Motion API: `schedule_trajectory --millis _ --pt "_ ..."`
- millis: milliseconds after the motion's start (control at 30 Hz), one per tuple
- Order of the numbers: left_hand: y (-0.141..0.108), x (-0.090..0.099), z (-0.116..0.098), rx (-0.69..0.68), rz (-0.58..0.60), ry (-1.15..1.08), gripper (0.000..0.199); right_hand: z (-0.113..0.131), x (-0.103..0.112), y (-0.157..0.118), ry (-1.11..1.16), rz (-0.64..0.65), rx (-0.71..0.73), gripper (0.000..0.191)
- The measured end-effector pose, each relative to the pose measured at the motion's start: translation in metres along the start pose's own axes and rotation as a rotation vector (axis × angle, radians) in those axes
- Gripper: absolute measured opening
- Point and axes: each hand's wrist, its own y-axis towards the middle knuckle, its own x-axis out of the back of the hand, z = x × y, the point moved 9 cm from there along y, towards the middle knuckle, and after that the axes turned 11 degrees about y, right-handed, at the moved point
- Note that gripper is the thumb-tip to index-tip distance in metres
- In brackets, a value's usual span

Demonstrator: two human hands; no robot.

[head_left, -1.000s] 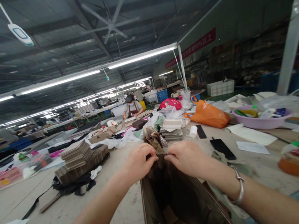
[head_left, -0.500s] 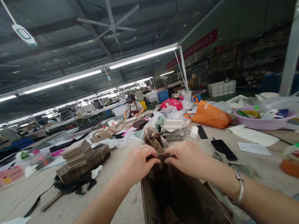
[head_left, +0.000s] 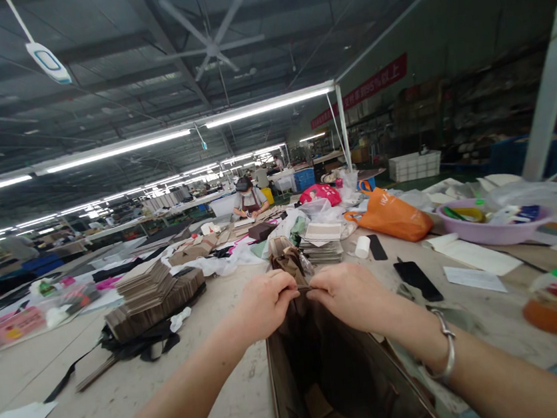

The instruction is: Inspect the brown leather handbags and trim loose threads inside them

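Observation:
A dark brown bag (head_left: 348,375) stands in front of me with its mouth open, and its inside shows. At its far edge my left hand (head_left: 269,304) pinches the rim between thumb and fingers. My right hand (head_left: 343,295) pinches the same rim just to the right, a small gap between the two hands. A silver bangle (head_left: 446,347) is on my right wrist. Right behind my hands lies a bundle of brown fabric or straps (head_left: 287,261).
Stacked brown pieces (head_left: 152,294) lie on the table at left. To the right are a black phone (head_left: 417,280), a white roll (head_left: 362,247), an orange bag (head_left: 390,215), a purple basin (head_left: 492,230) and a bottle of orange liquid (head_left: 554,308). Across the table sits a co-worker (head_left: 249,202).
Both hands stay at the bag's far rim, their fingertips slightly shifted and the stretch of rim between them less spread. The bag's near left edge has moved slightly right.

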Motion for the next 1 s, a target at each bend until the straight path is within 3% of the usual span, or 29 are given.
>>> schedule_trajectory --millis 200,467,567,667,867,1000 --pt "-0.001 -0.006 0.003 0.073 0.051 0.069 0.009 0.004 -0.001 -0.001 -0.016 -0.015 0.020 0.023" --pt "-0.001 -0.001 0.008 0.170 -0.028 0.054 0.006 0.005 -0.002 0.000 -0.026 0.005 0.018 0.024" --pt "0.001 0.000 0.008 0.165 -0.041 -0.008 0.006 0.004 -0.003 0.000 -0.028 0.006 0.013 0.024" --pt "0.001 0.000 0.009 0.137 -0.038 -0.123 0.018 0.002 -0.003 0.000 -0.008 0.002 0.000 0.028" --pt "0.000 -0.002 0.015 0.157 -0.013 -0.249 0.020 0.008 0.006 0.002 0.031 -0.042 0.083 0.029" --pt "-0.002 -0.005 0.025 0.239 -0.007 -0.307 0.024 0.007 0.006 0.009 0.003 -0.006 0.069 0.025"
